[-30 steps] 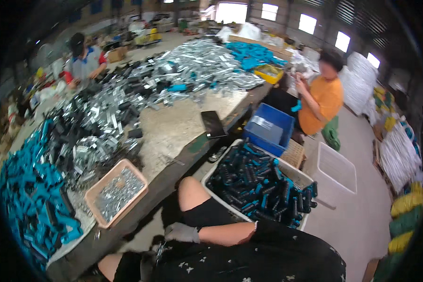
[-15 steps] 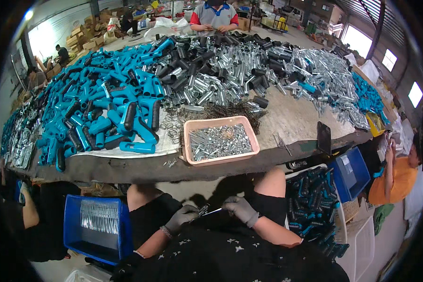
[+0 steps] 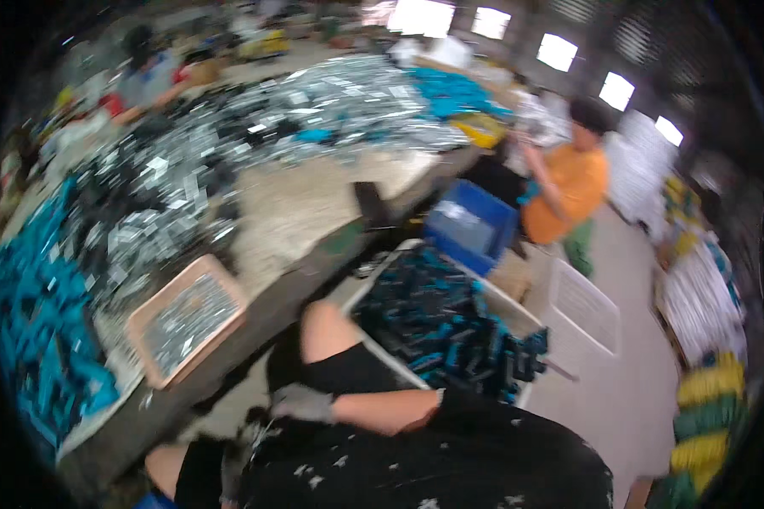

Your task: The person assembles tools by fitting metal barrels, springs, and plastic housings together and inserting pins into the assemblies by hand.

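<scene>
Motion blurs the whole head view. My right hand point(image 3: 301, 404), in a grey glove, is in front of my lap by my raised knee, its fingers smeared. To its lower left, my left hand point(image 3: 233, 468) shows only as a grey gloved streak at my dark shirt. A dark, partly shiny piece point(image 3: 256, 428) lies between the hands, too blurred to name. Beyond them, on the table edge, a pink tray point(image 3: 232, 283) holds many small metal parts. Teal and black handle-like housings point(image 3: 38, 297) are heaped at the left, beside a pile of silver tubes point(image 3: 161, 212).
A crate of black and teal handles point(image 3: 433, 314) stands to my right, with a blue bin point(image 3: 485, 254) and a white basket point(image 3: 587, 316) beyond it. A person in an orange shirt point(image 3: 573, 187) sits past the bin. Stacked sacks point(image 3: 709, 297) line the far right.
The view has swung to the right, shifting table and tray leftward. Earlier my left hand held a small dark metal piece and my right a thin metal rod; now blur hides both grips.
</scene>
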A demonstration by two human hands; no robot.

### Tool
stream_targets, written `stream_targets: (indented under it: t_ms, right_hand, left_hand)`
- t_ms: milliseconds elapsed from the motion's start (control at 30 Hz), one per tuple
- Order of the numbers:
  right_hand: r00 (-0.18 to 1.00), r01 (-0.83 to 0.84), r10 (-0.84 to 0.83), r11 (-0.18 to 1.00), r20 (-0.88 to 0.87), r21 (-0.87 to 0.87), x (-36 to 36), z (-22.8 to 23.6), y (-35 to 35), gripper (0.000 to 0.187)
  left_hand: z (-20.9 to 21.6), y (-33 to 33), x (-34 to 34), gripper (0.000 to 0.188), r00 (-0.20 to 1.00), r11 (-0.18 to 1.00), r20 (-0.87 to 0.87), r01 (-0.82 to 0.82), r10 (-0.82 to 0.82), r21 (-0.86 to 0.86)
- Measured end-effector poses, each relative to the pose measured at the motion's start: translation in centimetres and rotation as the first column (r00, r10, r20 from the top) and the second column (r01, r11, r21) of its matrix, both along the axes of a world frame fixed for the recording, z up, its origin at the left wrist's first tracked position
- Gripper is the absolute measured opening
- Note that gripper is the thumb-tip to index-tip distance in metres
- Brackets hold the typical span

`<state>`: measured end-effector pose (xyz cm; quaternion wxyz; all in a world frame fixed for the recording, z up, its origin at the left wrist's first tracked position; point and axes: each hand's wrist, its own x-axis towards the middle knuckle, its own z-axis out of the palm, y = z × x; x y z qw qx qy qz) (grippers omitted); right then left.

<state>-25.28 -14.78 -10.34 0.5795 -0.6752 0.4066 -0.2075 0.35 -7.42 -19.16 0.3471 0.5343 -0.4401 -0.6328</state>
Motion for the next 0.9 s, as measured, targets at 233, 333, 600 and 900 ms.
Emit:
stream_targets:
  t_ms: [233,333,600,900]
  right_hand:
    - [0.988,-0.029,0.094,0.898,0.126,-0.439,-0.3,-1.8,0.3,0.028]
    - [0.993,-0.118,0.113,0.956,-0.035,-0.270,-0.5,-0.8,0.8,0.013]
    - [1.000,-0.008,0.018,0.928,0.024,-0.372,-4.5,3.2,-0.4,0.019]
    - [0.989,0.035,-0.105,0.843,-0.100,-0.537,-1.0,15.5,-1.6,0.011]
  left_hand:
    - [2.4,-16.2,-8.4,0.032,0.946,0.784,0.172,0.323,-0.274,-0.530]
    - [3.0,-16.9,-7.1,0.033,0.943,0.678,0.253,0.330,-0.215,-0.656]
    - [12.1,1.3,-2.4,0.035,0.970,0.983,-0.167,-0.183,0.176,-0.030]
    - [22.2,8.0,0.3,0.014,0.829,0.866,-0.266,-0.432,0.491,0.251]
